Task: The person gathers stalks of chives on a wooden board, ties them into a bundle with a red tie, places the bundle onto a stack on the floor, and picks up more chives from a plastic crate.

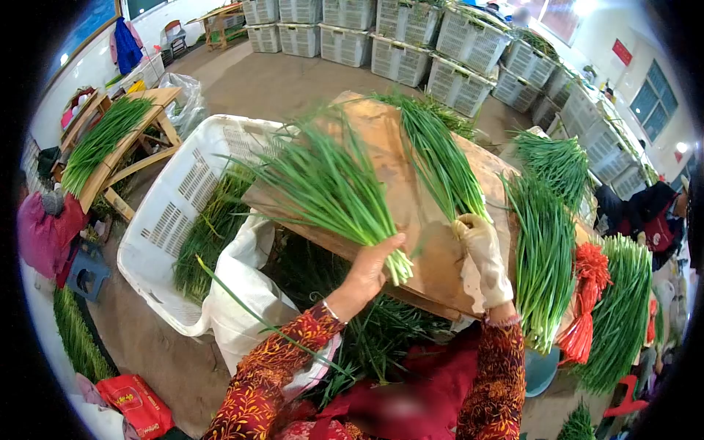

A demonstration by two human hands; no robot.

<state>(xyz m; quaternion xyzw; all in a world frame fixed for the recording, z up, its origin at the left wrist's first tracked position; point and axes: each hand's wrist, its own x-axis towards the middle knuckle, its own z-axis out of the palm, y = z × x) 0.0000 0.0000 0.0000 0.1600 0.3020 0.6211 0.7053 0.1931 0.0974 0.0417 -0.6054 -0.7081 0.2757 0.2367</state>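
Note:
A loose bunch of green chives (330, 187) is gripped near its pale stem ends by my bare left hand (364, 273), its leaves fanning up and left over the wooden board (381, 161). My right hand (484, 260), in a pale glove, has its fingers closed at the stem ends of a second bunch of chives (438, 158) lying along the board. Right of that hand lies a thick pile of chives (543, 253), with red plastic ties (584, 301) beside it.
A white perforated crate (165, 238) with chives inside stands at left, a white sack (246, 293) against it. More chives (616, 308) lie at right. Stacked crates (352, 44) line the back. A person (55, 227) is at far left, near a blue stool (89, 270).

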